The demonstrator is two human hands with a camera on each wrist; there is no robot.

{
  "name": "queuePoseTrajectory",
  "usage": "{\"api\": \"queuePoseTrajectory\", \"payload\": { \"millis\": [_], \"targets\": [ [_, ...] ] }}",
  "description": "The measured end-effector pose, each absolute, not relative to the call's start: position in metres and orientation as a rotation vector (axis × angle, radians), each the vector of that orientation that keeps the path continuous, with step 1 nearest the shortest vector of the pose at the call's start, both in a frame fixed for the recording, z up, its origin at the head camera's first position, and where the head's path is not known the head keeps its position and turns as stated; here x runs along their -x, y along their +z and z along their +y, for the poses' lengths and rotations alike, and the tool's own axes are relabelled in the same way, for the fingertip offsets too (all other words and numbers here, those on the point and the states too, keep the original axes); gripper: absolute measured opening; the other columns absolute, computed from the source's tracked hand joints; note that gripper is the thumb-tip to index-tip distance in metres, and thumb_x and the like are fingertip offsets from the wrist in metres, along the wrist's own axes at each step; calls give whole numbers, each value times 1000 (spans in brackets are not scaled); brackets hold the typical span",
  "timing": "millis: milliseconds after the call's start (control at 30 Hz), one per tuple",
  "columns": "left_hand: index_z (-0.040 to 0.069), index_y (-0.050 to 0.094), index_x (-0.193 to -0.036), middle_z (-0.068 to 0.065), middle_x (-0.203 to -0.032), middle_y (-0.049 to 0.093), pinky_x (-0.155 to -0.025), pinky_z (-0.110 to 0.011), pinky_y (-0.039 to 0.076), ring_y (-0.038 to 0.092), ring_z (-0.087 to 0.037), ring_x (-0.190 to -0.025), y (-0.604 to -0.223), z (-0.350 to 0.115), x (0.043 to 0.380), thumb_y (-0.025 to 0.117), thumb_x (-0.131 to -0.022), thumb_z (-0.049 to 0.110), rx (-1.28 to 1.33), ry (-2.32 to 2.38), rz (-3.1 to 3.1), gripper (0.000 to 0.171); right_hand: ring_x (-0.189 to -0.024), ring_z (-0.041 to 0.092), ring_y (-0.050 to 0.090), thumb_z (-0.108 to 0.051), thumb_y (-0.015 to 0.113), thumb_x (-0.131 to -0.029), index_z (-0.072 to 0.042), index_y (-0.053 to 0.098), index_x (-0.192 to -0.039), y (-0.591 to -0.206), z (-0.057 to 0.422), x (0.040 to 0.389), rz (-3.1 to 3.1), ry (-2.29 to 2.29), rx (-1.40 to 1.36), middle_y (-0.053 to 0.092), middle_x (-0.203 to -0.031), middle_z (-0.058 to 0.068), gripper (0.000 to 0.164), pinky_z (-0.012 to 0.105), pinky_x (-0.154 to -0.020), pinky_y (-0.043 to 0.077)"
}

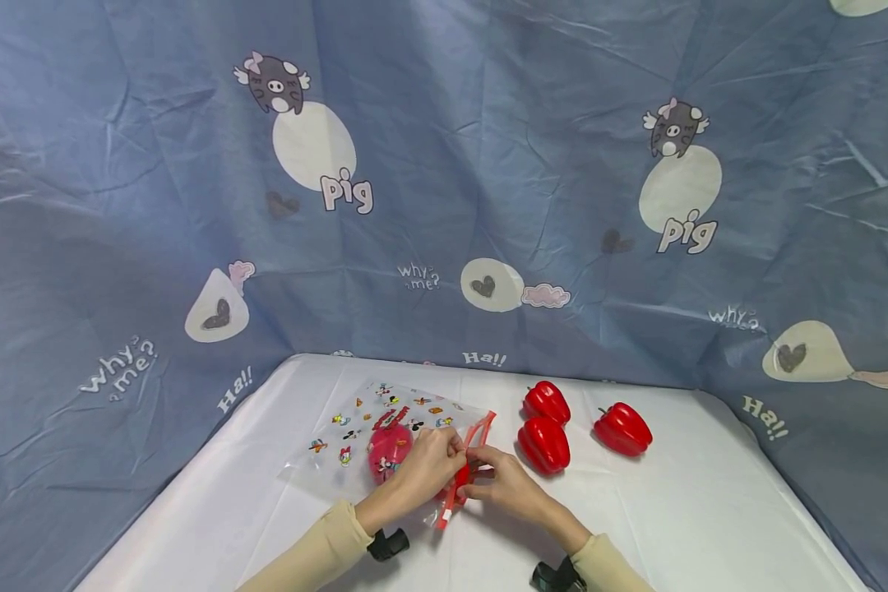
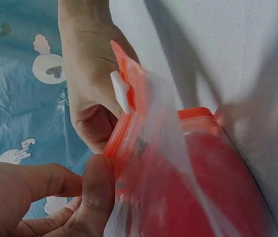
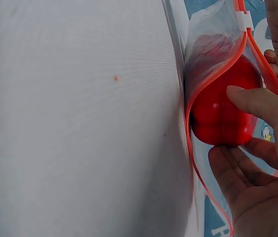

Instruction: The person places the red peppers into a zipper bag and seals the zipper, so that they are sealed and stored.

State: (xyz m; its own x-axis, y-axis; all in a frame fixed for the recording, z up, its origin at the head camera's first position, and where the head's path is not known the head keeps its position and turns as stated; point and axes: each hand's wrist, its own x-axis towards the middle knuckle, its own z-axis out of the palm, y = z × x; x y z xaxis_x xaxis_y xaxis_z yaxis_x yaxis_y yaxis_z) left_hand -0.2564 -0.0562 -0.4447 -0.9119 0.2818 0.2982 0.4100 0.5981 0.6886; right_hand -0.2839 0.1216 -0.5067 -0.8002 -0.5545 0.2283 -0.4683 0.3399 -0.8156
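Beyond the work hung a blue printed cloth (image 1: 444,222), and below it spread a white-covered table (image 1: 696,510), whose flat top seemed likely to let a rounded thing roll. On it lay a clear bag (image 1: 311,464) with its mouth toward the right; such limp film could slide or fold if tugged from one side only.

At that mouth two hands met. The left hand (image 1: 427,464) pinched the bag's edge between thumb and finger; were that pinch to slip, the lip might sag across the opening. The right hand (image 1: 514,489) had thumb and fingers round a red pepper (image 3: 225,116), which sat in the mouth between the two lips. Its glossy skin could slip from the fingers, or its bulk could snag a lip and drag the film along.

Three more red peppers (image 1: 543,446) lay to the right, two close together and one apart; a brush of the arm might set one rolling. A rounded red thing (image 1: 388,444) inside the bag could crowd the space. Along the orange-red zip strip (image 2: 124,140) stood a white slider (image 3: 244,20); knocked inward, it might narrow the gap.
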Motion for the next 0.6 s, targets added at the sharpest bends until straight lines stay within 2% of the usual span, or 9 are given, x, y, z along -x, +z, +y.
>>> {"api": "queuePoseTrajectory", "payload": {
  "millis": [167,267,500,600],
  "targets": [
    [6,61,-77,4,-56,55,-36,-14,34,45,1,-38,-443,-56,256,60,-84,2,591,-1230,-2654,7,-101,34,65,-5,74,-81,1,59,-118,-493,115,275,2470,-1522,956,64,-111,15,41,45,-90,52],
    [5,60,-77,5,-55,55,-36,-14,34,45,1,-37,-443,-56,255,60,-83,2,591,-1240,-2649,6,-101,35,65,-4,74,-81,3,59,-117,-488,113,272,2477,-1531,931,64,-111,16,39,46,-90,52],
    [5,61,-76,5,-54,56,-37,-14,35,44,2,-38,-442,-56,255,60,-80,1,582,-1208,-2642,6,-99,24,67,-10,76,-80,-3,61,-114,-509,111,286,2514,-1526,919,66,-110,10,38,38,-87,54],
    [6,61,-75,4,-56,56,-39,-15,36,45,2,-41,-443,-56,255,60,-79,1,581,-1176,-2642,7,-99,24,67,-12,76,-80,-4,62,-113,-512,111,288,2503,-1535,933,66,-110,10,36,37,-86,55]
  ]
}}
